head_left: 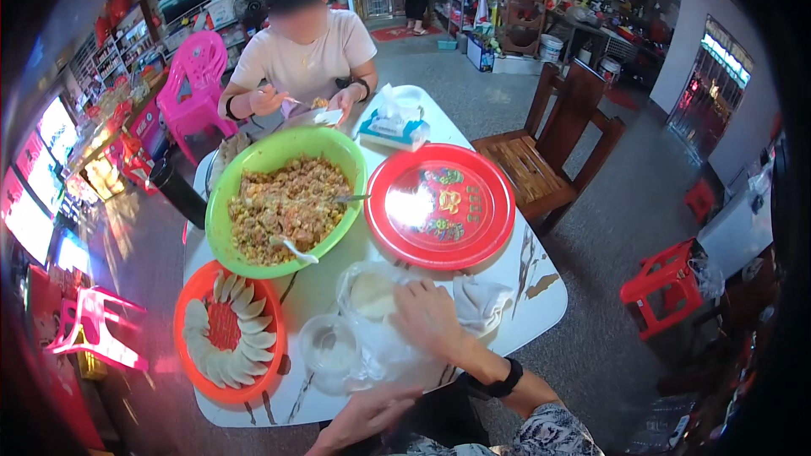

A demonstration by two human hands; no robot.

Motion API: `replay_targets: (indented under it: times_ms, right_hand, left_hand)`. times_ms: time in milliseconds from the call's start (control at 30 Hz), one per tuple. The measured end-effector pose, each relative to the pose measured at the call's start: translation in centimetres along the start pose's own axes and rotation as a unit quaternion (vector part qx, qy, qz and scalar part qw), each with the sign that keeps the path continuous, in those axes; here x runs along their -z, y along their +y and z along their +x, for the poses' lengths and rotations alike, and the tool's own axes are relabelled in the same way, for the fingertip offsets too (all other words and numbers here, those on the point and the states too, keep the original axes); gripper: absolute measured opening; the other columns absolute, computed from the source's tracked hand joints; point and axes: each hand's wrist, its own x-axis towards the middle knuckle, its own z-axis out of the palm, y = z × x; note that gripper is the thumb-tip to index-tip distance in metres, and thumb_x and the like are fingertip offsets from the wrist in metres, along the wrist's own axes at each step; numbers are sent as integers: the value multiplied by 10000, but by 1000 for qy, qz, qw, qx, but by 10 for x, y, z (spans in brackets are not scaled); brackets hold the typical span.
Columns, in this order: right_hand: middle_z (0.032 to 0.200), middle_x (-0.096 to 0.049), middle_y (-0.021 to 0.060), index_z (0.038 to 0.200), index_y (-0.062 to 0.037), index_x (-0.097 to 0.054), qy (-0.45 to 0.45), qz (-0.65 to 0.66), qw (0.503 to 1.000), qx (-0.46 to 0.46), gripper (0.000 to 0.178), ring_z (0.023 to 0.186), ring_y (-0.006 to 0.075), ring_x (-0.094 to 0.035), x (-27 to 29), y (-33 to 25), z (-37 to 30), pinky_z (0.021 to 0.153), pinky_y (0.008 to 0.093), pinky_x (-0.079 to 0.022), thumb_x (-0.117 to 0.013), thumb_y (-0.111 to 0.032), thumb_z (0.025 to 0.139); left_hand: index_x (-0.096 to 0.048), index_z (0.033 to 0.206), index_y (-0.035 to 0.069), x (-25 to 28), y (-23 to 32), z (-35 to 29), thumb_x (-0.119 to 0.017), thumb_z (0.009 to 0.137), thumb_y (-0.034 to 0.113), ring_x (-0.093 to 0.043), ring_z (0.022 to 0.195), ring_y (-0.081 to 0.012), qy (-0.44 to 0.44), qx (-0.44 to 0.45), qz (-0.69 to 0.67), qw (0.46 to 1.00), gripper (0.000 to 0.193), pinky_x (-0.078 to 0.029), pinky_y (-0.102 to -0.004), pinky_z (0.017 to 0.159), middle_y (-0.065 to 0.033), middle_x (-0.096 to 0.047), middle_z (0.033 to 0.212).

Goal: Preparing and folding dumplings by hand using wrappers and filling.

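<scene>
A stack of round pale dumpling wrappers [370, 294] lies in a clear plastic bag [372, 353] at the near side of the table. My right hand [428, 318] reaches over it, its bent fingertips pinched at the right edge of the wrappers; the underside of the fingers is hidden. My left hand [376, 416] rests low at the table's near edge, fingers stretched out, holding nothing. Beside the bag stands a small clear bowl [329, 344]. Folded dumplings [255, 325] ring an orange-red plate [275, 353] at the left. A green basin [359, 160] holds minced filling [291, 198] and spoons.
A red round tray [500, 228] lies right of the basin, with a grey cloth [481, 302] nearer me. Across the table a person [304, 55] holds a wrapper and a utensil. A tissue pack [395, 128], black flask [177, 190] and wooden chair [557, 143] stand around.
</scene>
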Motion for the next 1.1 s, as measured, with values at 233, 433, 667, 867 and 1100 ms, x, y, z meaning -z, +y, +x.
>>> replay_targets:
  times_ms: [233, 433, 667, 867, 1100]
  right_hand:
    - [982, -592, 119, 1112, -13, -582, 18, 4, 1000, 5, 399, 962, 308, -562, -6, 5, -4, 737, 447, -479, -667, -261, 811]
    - [950, -575, 116, 953, -48, -576, 32, 24, 999, 1, 183, 967, 305, -548, 0, -1, -1, 809, 439, -474, -610, -172, 823]
    - [946, -572, 122, 927, -42, -584, 55, 27, 998, 10, 149, 954, 321, -556, -10, 6, 2, 789, 451, -492, -604, -153, 831]
    - [941, -580, 127, 924, -50, -594, 56, 49, 997, 0, 132, 959, 334, -559, -11, 7, 3, 782, 453, -499, -599, -150, 838]
    - [923, -603, 131, 915, -50, -618, 64, 75, 995, 2, 126, 952, 335, -573, -17, 13, 3, 783, 454, -494, -553, -146, 866]
  left_hand:
    - [-607, 1261, 71, 1, -6, 10, -576, 970, 140, -565, 599, -97, -9, -62, -8, 998, 300, -483, -247, 586, -46, -659, 964]
    - [-632, 1215, 22, 1, 7, 7, -602, 950, 125, -656, 981, -154, -15, -4, 29, 999, 286, -518, -277, 855, -87, -699, 1084]
    - [-624, 1231, 35, -3, 7, 10, -591, 957, 120, -661, 881, -125, -35, -30, 32, 998, 288, -527, -269, 805, -83, -698, 1047]
    - [-597, 1268, 75, -8, 6, 9, -595, 947, 139, -658, 936, -225, -55, -43, 44, 997, 328, -509, -311, 829, -121, -674, 1084]
    - [-591, 1254, 55, -13, 7, 6, -590, 947, 135, -649, 983, -270, -46, -83, 64, 993, 317, -501, -330, 863, -134, -665, 1093]
